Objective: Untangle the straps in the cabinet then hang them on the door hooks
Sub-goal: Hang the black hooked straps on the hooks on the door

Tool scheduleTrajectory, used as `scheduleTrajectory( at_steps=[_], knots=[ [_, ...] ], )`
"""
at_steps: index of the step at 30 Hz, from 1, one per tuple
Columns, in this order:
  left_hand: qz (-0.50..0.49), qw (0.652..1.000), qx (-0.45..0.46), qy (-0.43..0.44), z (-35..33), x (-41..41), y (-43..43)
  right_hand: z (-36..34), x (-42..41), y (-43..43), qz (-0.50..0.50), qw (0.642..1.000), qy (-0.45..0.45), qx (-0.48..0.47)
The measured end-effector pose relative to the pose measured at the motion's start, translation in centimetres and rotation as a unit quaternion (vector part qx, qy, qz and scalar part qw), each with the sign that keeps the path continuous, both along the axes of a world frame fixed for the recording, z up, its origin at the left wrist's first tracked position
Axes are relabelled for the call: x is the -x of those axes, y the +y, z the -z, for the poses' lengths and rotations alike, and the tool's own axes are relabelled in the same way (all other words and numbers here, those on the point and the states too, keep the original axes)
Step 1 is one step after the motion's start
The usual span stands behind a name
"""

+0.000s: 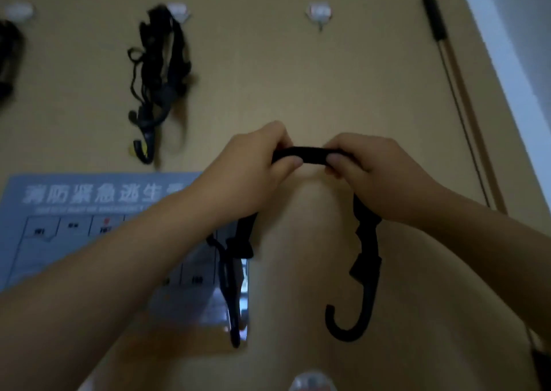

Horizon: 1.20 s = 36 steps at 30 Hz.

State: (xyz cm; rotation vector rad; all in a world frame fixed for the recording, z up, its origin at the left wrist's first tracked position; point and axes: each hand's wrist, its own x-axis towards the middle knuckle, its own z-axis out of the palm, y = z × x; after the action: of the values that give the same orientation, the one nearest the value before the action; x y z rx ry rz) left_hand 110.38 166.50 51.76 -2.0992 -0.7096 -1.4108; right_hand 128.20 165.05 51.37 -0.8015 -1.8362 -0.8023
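Our left hand (256, 164) and right hand (366, 170) each pinch the black strap (311, 153) taut between them, ends dangling; we judge it best to lift its middle level onto the empty door hook (319, 13).

Two bare forearms, no sleeves in view, no watch, ring or band. Left hand (253, 170) and right hand (366, 176) ungloved, with short, unpainted nails on the thumbs. Nothing worn below the elbows.
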Motion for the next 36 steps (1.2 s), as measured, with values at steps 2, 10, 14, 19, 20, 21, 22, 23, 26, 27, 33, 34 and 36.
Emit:
scheduleTrajectory(
  at_steps=[2,10,14,19,20,21,22,23,26,27,33,34,36],
  knots=[
    [0.016,1.0,-0.01,-0.025,-2.0,-0.4,0.4,-2.1,-0.2,0.9,-0.053,0.998,0.039,-0.003],
    [0.022,0.999,-0.033,-0.009,-10.3,-0.4,2.0,-10.0,-1.4,2.8,-0.098,0.992,0.048,-0.068],
    [0.02,0.996,-0.085,-0.014,-14.4,-1.2,3.4,-14.4,-2.0,3.0,-0.017,0.991,0.038,-0.127],
    [0.051,0.985,-0.147,-0.077,-19.0,-3.4,5.1,-19.3,-2.7,3.8,0.006,0.976,0.082,-0.202],
    [0.058,0.982,-0.155,-0.091,-19.8,-3.8,5.3,-20.0,-2.7,4.0,-0.008,0.974,0.097,-0.205],
    [0.06,0.98,-0.161,-0.102,-20.6,-4.0,5.5,-20.7,-2.7,4.2,-0.026,0.973,0.112,-0.201],
    [0.059,0.979,-0.163,-0.111,-21.3,-4.3,5.6,-21.3,-2.6,4.5,-0.044,0.972,0.127,-0.195],
    [0.061,0.978,-0.161,-0.117,-21.9,-4.5,5.7,-21.8,-2.6,4.7,-0.055,0.969,0.14,-0.196],
    [0.084,0.974,-0.151,-0.145,-23.3,-5.3,5.7,-23.5,-2.6,5.2,-0.046,0.958,0.161,-0.232],
    [0.09,0.972,-0.15,-0.16,-23.7,-5.5,5.7,-24.0,-2.5,5.3,-0.038,0.956,0.163,-0.243],
    [0.039,0.97,-0.151,-0.185,-25.4,-6.8,5.8,-25.6,-3.1,5.5,-0.012,0.96,0.179,-0.213],
    [0.027,0.974,-0.143,-0.176,-25.4,-6.8,5.7,-25.4,-3.3,5.3,-0.014,0.968,0.168,-0.187],
    [0.013,0.98,-0.127,-0.151,-25.3,-6.6,5.2,-24.7,-3.8,4.5,-0.004,0.981,0.134,-0.137]
  ],
)
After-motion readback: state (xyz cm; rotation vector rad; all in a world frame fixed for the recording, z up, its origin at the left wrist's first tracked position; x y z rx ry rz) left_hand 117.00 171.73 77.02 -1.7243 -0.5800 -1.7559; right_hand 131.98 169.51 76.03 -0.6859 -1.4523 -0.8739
